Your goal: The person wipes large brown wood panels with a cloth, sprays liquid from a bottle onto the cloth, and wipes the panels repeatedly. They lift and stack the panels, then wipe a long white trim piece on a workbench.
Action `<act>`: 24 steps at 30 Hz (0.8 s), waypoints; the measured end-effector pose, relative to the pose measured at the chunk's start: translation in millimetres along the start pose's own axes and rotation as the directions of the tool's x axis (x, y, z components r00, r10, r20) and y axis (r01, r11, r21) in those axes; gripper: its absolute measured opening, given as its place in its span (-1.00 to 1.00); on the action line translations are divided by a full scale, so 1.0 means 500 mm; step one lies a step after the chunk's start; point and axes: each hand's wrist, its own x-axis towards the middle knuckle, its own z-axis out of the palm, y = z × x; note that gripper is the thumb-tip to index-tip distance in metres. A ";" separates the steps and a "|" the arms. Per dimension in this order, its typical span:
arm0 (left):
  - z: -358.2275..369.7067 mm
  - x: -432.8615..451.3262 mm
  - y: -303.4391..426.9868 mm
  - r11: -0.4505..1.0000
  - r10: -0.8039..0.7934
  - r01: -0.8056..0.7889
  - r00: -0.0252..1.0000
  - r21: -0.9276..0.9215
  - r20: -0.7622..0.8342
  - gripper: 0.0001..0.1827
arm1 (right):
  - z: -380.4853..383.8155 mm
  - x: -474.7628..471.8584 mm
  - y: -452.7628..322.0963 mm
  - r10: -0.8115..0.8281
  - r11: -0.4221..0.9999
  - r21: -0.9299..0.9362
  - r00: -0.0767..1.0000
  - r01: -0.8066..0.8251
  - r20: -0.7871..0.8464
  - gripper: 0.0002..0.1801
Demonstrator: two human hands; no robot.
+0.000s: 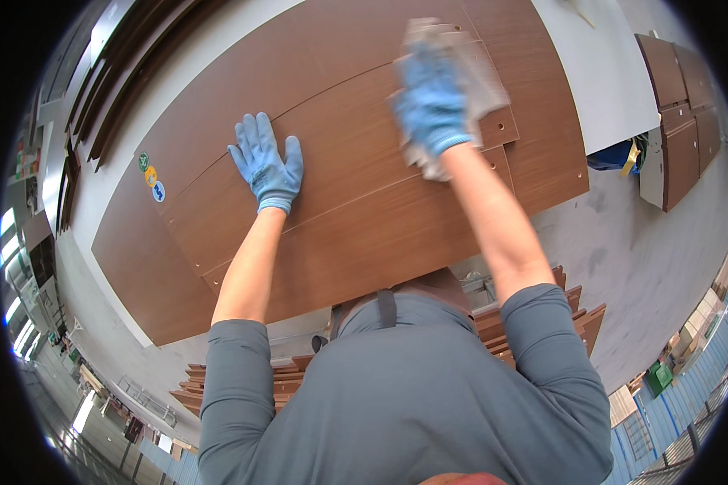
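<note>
My left hand, in a blue coated work glove, lies flat on a brown wood-grain panel with its fingers spread. Nothing is in it. My right hand, gloved alike, holds a pale rag against the far right part of the panels. Both hand and rag are blurred, so the fingers' exact grip is unclear. Several such panels overlap before me, with small drilled holes near their ends. Three round stickers, among them a yellow one, sit at the left side.
A white surface shows beyond the panels. Dark brown boards stand at upper left. Brown cabinet-like pieces are at far right, near a blue bag. More brown boards are stacked low beside my body.
</note>
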 end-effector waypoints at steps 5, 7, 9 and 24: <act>-0.001 0.002 0.001 1.000 0.002 -0.002 1.000 0.000 0.013 -0.17 | 0.004 -0.037 -0.125 -0.364 0.929 0.142 0.908 0.341 0.208 -0.36; 0.000 0.002 0.000 1.000 -0.011 0.010 1.000 0.020 0.019 -0.17 | -0.025 0.001 0.004 -0.160 0.980 0.139 0.977 0.141 0.138 -0.35; -0.001 0.003 -0.002 0.995 -0.049 0.043 0.997 0.087 0.064 -0.16 | -0.038 0.045 0.134 0.097 0.994 -0.066 0.991 -0.091 0.093 -0.26; -0.019 -0.002 -0.017 0.998 -0.047 0.050 0.997 -0.033 0.067 -0.09 | -0.016 -0.138 0.123 -0.015 0.998 0.051 0.996 0.019 -0.087 -0.02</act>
